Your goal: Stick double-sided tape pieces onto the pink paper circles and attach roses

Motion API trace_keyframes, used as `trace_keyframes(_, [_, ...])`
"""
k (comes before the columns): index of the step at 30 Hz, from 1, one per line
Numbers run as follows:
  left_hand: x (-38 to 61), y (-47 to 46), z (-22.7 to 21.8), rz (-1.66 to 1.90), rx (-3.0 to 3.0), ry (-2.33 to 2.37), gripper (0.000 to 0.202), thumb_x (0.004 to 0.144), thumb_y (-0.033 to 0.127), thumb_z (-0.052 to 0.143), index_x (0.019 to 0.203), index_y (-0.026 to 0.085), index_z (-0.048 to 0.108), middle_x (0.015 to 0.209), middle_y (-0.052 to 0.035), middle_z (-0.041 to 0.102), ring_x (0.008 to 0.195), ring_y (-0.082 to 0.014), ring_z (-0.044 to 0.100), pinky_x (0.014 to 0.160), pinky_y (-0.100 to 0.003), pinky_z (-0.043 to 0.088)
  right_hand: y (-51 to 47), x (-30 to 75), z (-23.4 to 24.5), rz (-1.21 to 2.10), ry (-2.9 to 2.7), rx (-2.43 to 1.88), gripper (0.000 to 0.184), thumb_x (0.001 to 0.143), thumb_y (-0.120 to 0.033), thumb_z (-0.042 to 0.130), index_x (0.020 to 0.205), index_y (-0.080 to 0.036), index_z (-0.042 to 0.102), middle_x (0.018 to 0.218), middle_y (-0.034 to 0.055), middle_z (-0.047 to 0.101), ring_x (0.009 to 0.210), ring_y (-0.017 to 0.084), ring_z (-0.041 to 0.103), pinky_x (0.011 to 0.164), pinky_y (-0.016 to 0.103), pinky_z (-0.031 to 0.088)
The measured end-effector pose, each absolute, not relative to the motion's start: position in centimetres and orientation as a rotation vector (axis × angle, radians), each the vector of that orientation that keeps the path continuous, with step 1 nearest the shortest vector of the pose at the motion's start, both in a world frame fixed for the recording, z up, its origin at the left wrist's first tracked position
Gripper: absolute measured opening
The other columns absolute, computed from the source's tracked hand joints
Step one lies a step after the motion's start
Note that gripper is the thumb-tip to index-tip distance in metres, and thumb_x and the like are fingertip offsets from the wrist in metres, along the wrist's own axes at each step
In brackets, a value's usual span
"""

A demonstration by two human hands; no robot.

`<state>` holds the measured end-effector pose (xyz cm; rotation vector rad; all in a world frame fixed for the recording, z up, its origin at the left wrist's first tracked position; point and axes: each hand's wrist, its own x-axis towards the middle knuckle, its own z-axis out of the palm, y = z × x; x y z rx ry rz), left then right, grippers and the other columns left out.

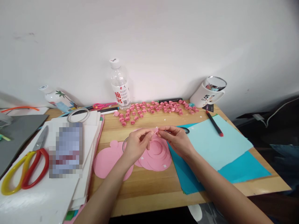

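My left hand [137, 144] and my right hand [179, 141] meet over the middle of the table, fingertips pinched on a small pink paper strip [156, 132]. The fingers hide most of the strip. Beneath them lies pink paper cut in a spiral [158, 160], atop other pink rounds. Left of it, partly behind my left forearm, are flat pink paper circles [108, 160]. Farther back, several small rolled pink paper roses [158, 108] are spread along the wall side. A black loop [186, 130], perhaps a scissors handle, shows beside my right hand.
A clear bottle [120, 85] and a white mug [207, 93] stand at the back. Blue sheets [243, 169] lie right under a marker [215, 123]. Left are large scissors [35, 169], a tape roll [78, 115], a white stack [90, 143] and a tilted bottle [58, 99].
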<state>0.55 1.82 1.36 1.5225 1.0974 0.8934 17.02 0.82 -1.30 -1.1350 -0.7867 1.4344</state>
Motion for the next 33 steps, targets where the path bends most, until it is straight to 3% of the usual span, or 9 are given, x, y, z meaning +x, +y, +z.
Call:
trace_keyframes(4, [0.29,1.74,1.34,0.886,1.462,1.053,0.048,0.090,0.047,0.035,0.098,0.012,0.068,0.046,0.0011,0.050,0.046,-0.0119,0.050,0.052,-0.024,0.040,0.88,17.06,-1.42,1.422,-0.763,-1.148,0.023,0.056,-0.030,0.081,0.074,-0.019,0.072,0.071,0.0032,0.072,0.071,0.017,0.067,0.073,0.031,0.053])
trace_keyframes(10, [0.11,1.79,1.34,0.885,1.270,1.012,0.066,0.089,0.055,0.021,0.106,0.011,0.067,0.056,-0.0030,0.058,0.044,-0.0124,0.048,0.052,-0.027,0.042,0.91,17.00,-1.44,1.432,-0.737,-1.134,0.019,0.057,-0.028,0.081,0.072,-0.019,0.072,0.070,0.0022,0.071,0.069,0.016,0.067,0.072,0.028,0.053])
trace_keyframes(15, [0.35,1.71,1.52,0.893,1.321,1.076,0.052,0.089,0.047,0.036,0.113,0.010,0.063,0.047,0.0019,0.050,0.041,-0.0099,0.045,0.049,-0.024,0.041,0.88,16.97,-1.25,1.443,-0.735,-1.100,0.019,0.057,-0.026,0.081,0.073,-0.020,0.073,0.072,0.0017,0.072,0.070,0.014,0.066,0.073,0.027,0.052])
trace_keyframes(19, [0.45,1.67,1.39,0.929,1.366,1.037,0.048,0.081,0.036,0.056,0.124,0.017,0.053,0.070,0.0006,0.060,0.039,-0.0044,0.043,0.042,-0.019,0.038,0.94,17.07,-1.25,1.456,-0.760,-1.087,0.020,0.057,-0.026,0.081,0.075,-0.020,0.074,0.073,0.0024,0.073,0.070,0.014,0.066,0.074,0.027,0.052])
trace_keyframes(22, [0.47,1.70,1.35,0.939,1.344,1.045,0.045,0.077,0.037,0.061,0.117,0.015,0.057,0.075,-0.0014,0.062,0.039,-0.0037,0.044,0.040,-0.018,0.038,0.94,17.13,-1.31,1.456,-0.758,-1.082,0.021,0.057,-0.027,0.081,0.075,-0.019,0.074,0.073,0.0027,0.073,0.070,0.015,0.067,0.075,0.028,0.052])
trace_keyframes(29, [0.58,1.85,1.28,0.929,1.390,1.125,0.020,0.079,0.030,0.058,0.076,0.014,0.069,0.060,0.0003,0.058,0.038,-0.0041,0.043,0.038,-0.017,0.035,0.87,17.06,-1.11,1.446,-0.757,-1.087,0.020,0.059,-0.027,0.080,0.075,-0.019,0.073,0.082,0.0050,0.074,0.068,0.013,0.066,0.074,0.027,0.053])
trace_keyframes(33, [0.60,1.83,1.19,0.928,1.418,1.135,0.021,0.079,0.031,0.057,0.077,0.014,0.068,0.060,-0.0003,0.060,0.041,-0.0054,0.045,0.040,-0.018,0.037,0.90,17.05,-1.15,1.440,-0.783,-1.092,0.019,0.059,-0.028,0.080,0.074,-0.020,0.073,0.082,0.0047,0.074,0.071,0.015,0.066,0.074,0.028,0.053])
